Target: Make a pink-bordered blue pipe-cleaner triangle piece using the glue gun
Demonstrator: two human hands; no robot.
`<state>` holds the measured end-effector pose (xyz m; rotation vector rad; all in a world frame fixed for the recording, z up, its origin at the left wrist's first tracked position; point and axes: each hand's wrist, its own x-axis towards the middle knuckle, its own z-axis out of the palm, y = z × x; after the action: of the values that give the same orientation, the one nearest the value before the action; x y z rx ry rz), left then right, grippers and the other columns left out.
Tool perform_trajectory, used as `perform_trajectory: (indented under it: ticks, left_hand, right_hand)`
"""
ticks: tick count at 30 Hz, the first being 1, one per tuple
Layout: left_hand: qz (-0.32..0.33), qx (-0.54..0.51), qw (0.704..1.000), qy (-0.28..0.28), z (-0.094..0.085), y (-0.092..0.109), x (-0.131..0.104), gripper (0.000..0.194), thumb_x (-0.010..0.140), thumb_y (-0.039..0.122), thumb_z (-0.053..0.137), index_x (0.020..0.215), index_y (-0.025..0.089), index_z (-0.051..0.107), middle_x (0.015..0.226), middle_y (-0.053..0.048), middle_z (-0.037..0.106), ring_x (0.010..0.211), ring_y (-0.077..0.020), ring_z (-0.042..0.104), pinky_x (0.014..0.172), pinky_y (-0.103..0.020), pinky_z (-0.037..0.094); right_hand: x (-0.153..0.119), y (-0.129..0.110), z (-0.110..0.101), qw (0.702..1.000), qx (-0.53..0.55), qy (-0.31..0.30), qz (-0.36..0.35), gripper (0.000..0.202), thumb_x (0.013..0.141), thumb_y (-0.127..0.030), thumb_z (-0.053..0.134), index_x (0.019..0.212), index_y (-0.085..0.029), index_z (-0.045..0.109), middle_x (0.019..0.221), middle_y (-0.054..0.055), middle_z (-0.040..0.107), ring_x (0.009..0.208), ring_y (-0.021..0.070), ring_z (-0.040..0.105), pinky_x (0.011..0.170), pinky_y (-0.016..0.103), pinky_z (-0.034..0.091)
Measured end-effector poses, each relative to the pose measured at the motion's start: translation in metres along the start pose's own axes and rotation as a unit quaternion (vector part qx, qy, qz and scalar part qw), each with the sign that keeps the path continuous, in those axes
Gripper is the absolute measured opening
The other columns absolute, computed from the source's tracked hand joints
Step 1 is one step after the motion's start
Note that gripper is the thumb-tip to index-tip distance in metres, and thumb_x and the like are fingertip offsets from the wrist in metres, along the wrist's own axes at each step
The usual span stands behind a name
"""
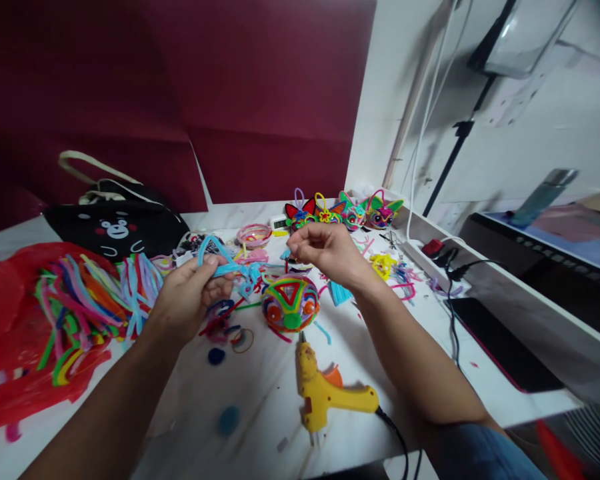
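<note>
In my left hand (193,290) the thumb and fingers are closed on a light blue pipe cleaner (211,245), bent into a pointed loop. My right hand (325,253) is held up to its right with thumb and fingers pinched; a small blue bit shows at the fingertips, but what they hold is not clear. Below and between the hands sits a round, multicoloured pipe-cleaner head (291,303) with orange eyes and a green nose. In front of it lies a yellow hot glue gun (325,397), its nozzle towards the head.
Several similar eared heads (353,215) stand at the back. Many pipe cleaners lie on a red plastic bag (10,373) at left, before a black bag (115,227). Scraps litter the middle. A phone (500,347) and power strip (437,263) lie along the right edge.
</note>
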<state>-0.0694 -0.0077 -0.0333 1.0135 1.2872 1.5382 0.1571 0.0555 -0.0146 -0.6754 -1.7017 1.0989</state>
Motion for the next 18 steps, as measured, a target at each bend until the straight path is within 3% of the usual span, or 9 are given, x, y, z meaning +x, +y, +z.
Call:
perform_trajectory:
  ticks: [4,8,11,15,18]
  left_hand:
    - [-0.003,-0.011,0.999,0.047,-0.016,-0.01,-0.007,0.027,0.081,0.041,0.068,0.084,0.017,0.054,0.058,0.001,0.067,0.048,-0.0088,0.059,0.051,-0.019,0.048]
    - [-0.019,-0.016,0.998,0.059,-0.021,-0.018,-0.013,0.031,0.075,0.042,0.071,0.083,0.018,0.053,0.053,0.003,0.065,0.043,-0.0097,0.056,0.044,-0.019,0.043]
    - [-0.059,-0.015,0.998,0.033,-0.021,-0.029,-0.016,0.035,0.071,0.044,0.072,0.083,0.018,0.053,0.055,0.001,0.065,0.038,-0.0107,0.052,0.037,-0.02,0.038]
    - [-0.114,-0.019,0.993,-0.019,-0.018,-0.041,-0.017,0.036,0.07,0.044,0.071,0.088,0.017,0.056,0.063,-0.001,0.068,0.043,-0.013,0.057,0.038,-0.021,0.039]
    - [-0.116,-0.024,0.991,-0.065,-0.015,-0.044,-0.021,0.036,0.071,0.044,0.071,0.091,0.018,0.056,0.068,-0.002,0.069,0.047,-0.0142,0.061,0.043,-0.023,0.044]
  right_hand:
    - [0.005,0.022,0.004,0.997,-0.056,-0.054,0.007,0.009,0.072,-0.022,0.065,0.077,-0.015,0.067,0.068,0.0,0.064,0.06,0.0111,0.057,0.059,0.023,0.045]
    - [0.013,0.032,0.002,0.987,-0.096,-0.122,0.034,0.013,0.072,-0.026,0.065,0.076,-0.014,0.068,0.064,0.0,0.065,0.057,0.0111,0.057,0.056,0.023,0.044]
    - [0.025,0.033,-0.011,0.987,-0.12,-0.101,0.04,0.011,0.069,-0.023,0.065,0.073,-0.013,0.068,0.062,0.0,0.064,0.054,0.0109,0.056,0.054,0.022,0.043]
    - [0.043,0.028,-0.032,0.987,-0.151,-0.03,0.036,0.007,0.068,-0.02,0.066,0.069,-0.014,0.067,0.059,-0.001,0.063,0.053,0.0098,0.054,0.053,0.021,0.04]
    - [0.041,0.019,-0.03,0.985,-0.161,-0.035,0.043,0.007,0.065,-0.02,0.07,0.065,-0.014,0.067,0.056,0.0,0.063,0.051,0.0099,0.054,0.051,0.021,0.039]
